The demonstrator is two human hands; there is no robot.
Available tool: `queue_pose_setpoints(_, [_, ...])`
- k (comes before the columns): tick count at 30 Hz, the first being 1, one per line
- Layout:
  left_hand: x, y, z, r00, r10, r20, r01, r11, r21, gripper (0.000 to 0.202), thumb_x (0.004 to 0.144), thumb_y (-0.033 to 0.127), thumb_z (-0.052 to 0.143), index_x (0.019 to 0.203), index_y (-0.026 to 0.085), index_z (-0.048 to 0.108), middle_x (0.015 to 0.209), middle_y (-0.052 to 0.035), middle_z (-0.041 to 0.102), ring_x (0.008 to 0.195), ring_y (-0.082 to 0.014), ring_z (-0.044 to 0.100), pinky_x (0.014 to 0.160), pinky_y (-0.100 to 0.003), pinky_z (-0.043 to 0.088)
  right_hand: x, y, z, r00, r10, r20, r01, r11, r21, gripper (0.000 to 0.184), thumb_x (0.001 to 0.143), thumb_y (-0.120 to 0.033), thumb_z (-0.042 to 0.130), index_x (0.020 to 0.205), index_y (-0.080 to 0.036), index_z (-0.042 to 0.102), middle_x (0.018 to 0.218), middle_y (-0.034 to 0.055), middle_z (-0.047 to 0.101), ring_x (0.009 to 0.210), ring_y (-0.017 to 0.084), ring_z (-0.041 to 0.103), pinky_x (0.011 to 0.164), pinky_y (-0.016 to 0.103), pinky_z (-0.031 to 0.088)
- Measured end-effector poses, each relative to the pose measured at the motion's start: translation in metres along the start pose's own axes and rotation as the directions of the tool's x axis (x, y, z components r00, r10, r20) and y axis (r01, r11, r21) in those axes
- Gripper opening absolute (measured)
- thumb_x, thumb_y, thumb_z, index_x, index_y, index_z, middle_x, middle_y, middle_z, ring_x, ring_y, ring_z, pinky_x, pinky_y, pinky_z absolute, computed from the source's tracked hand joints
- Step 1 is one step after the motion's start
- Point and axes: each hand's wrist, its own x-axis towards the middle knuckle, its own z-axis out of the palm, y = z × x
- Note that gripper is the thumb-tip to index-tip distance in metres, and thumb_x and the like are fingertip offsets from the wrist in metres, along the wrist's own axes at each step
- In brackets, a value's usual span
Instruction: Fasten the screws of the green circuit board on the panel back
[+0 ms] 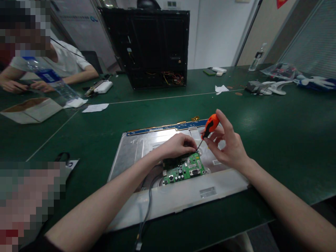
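Note:
An orange-and-black screwdriver (211,124) tilts in my right hand (228,145), its thin shaft pointing down and left. One finger rests on top of the handle; others are around its lower part. The tip meets the upper right corner of a green circuit board (184,169). My left hand (179,145) is closed at the board's upper edge, fingertips beside the screwdriver tip; whatever they pinch is too small to see. Beneath the board lies a silver metal display panel (128,150) with a blue circuit strip (168,127) along its far edge.
A grey cable (150,203) hangs over the panel's near edge. Further off stand a black monitor back (157,45), a tilted water bottle (52,78) and an open box (33,110). Someone in a white shirt (67,57) sits across at left. Gloves (319,83) lie far right.

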Motion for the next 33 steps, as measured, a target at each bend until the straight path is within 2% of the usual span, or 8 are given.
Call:
queue_pose_setpoints(6, [0.0008, 0.0006, 0.0002, 1.000, -0.001, 0.005, 0.001, 1.000, 0.004, 0.008, 0.082, 0.018, 0.067, 0.086, 0.016, 0.074, 0.083, -0.0026, 0.073, 0.077, -0.0171, 0.065, 0.074, -0.027, 0.047, -0.0005, 0.0035, 0.0018, 1.000, -0.005, -0.017, 0.004, 1.000, -0.009, 0.088, 0.093, -0.016, 0.059, 0.160, -0.037, 0.005, 0.098, 0.0021, 0.066, 0.057, 0.012, 0.063, 0.042, 0.023, 0.055])
queue_pose_setpoints(11, [0.0010, -0.0007, 0.0008, 1.000, 0.005, 0.001, -0.005, 1.000, -0.003, 0.008, 0.082, 0.017, 0.067, 0.085, 0.016, 0.074, 0.082, -0.0017, 0.073, 0.076, -0.0162, 0.065, 0.073, -0.026, 0.047, -0.0001, 0.0036, 0.0018, 0.999, -0.025, -0.036, 0.024, 1.000, -0.014, 0.086, 0.093, -0.017, 0.061, 0.160, -0.038, 0.010, 0.095, 0.0011, 0.064, 0.056, 0.012, 0.062, 0.041, 0.022, 0.054])
queue_pose_setpoints(18, [0.0009, -0.0002, 0.0007, 1.000, 0.001, -0.005, -0.001, 1.000, -0.004, 0.008, 0.081, 0.019, 0.067, 0.084, 0.016, 0.073, 0.082, -0.0026, 0.073, 0.076, -0.0167, 0.065, 0.073, -0.027, 0.048, 0.0011, -0.0022, -0.0037, 1.000, 0.001, -0.028, -0.001, 1.000, 0.009, 0.078, 0.092, -0.012, 0.054, 0.158, -0.034, 0.019, 0.103, 0.0045, 0.068, 0.063, 0.014, 0.065, 0.049, 0.026, 0.060])
queue_pose_setpoints(33, [0.0008, 0.0007, 0.0004, 1.000, 0.005, 0.003, -0.005, 1.000, 0.015, 0.009, 0.081, 0.020, 0.065, 0.084, 0.015, 0.073, 0.082, -0.0027, 0.073, 0.075, -0.0164, 0.065, 0.072, -0.026, 0.047, 0.0009, -0.0011, -0.0015, 0.997, -0.007, -0.073, 0.006, 1.000, -0.005, 0.075, 0.093, -0.019, 0.062, 0.156, -0.034, 0.023, 0.094, 0.0020, 0.065, 0.060, 0.015, 0.064, 0.042, 0.024, 0.056])
